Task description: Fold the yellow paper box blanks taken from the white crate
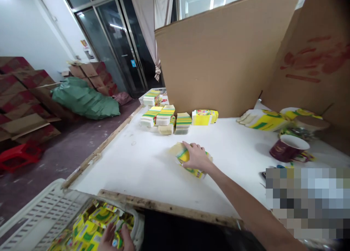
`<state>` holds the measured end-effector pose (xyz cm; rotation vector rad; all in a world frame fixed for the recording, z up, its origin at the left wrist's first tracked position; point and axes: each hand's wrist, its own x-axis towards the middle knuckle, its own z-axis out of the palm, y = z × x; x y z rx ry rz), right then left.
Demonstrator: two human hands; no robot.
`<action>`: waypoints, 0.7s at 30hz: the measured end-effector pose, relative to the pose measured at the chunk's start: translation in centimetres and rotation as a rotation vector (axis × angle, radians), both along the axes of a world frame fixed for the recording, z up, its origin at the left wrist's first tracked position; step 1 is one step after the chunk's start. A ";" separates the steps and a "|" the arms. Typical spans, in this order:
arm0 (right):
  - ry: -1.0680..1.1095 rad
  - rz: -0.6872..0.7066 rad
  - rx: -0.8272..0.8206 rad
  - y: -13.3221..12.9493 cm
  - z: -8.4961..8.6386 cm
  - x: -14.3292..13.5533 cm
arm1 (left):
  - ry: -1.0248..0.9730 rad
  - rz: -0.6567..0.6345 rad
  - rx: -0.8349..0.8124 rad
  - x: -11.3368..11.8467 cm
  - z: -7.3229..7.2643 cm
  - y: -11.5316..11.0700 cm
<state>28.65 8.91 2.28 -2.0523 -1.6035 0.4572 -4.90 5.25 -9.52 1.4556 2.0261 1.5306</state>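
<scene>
My right hand (195,158) is wrapped over a stack of flat yellow-and-green cartons (183,155) on the white table; the stack's near end blurs slightly. Low in the view, my left hand (116,238) is inside a white plastic basket (139,225). Its thumb and fingers curl around a small yellow box (118,235), partly covered by the fingers. Many similar yellow boxes (87,231) fill the basket around that hand. Beyond my right hand stand more carton stacks (183,122), grouped near the table's far edge, beside a yellow bundle (205,118) lying on its side.
Cardboard panels (224,61) wall off the table's back and right. A dark red mug (290,149) and yellow-printed packs (262,119) sit at the right. On the floor at left are stacked boxes (27,94), a green sack (84,97) and a red stool (20,156).
</scene>
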 end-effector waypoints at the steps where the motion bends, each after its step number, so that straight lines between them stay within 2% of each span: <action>1: 0.058 0.011 0.004 -0.4 0.5 0.3 | -0.042 0.001 0.005 0.3 0.6 -0.3; 4: 0.302 0.118 0.011 -2.0 2.0 0.4 | -0.171 -0.107 0.075 2.7 3.4 -1.4; 5: 0.474 0.181 0.015 -2.7 2.4 0.0 | -0.226 -0.204 0.090 4.0 4.6 -1.7; 6: 0.757 0.259 0.019 -3.4 2.8 -0.5 | -0.292 -0.326 0.085 5.5 5.7 -1.9; 8: 1.265 0.352 0.000 -4.9 3.2 -2.1 | -0.452 -0.576 -0.013 8.4 7.4 -2.4; 10: 1.539 0.356 -0.036 -6.1 3.2 -3.8 | -0.652 -0.716 -0.115 10.9 8.4 -2.9; 13: 1.679 0.288 -0.088 -7.2 2.7 -6.1 | -0.930 -0.834 -0.274 13.0 9.0 -3.6; 16: 1.734 0.200 -0.119 -7.6 2.0 -7.6 | -1.077 -0.820 -0.406 13.2 10.0 -4.4; 18: 1.682 0.183 -0.114 -7.8 1.5 -8.4 | -1.124 -0.809 -0.487 12.8 10.9 -4.9; 21: 1.470 0.222 -0.082 -8.1 0.9 -9.3 | -1.207 -0.821 -0.564 12.1 11.9 -5.4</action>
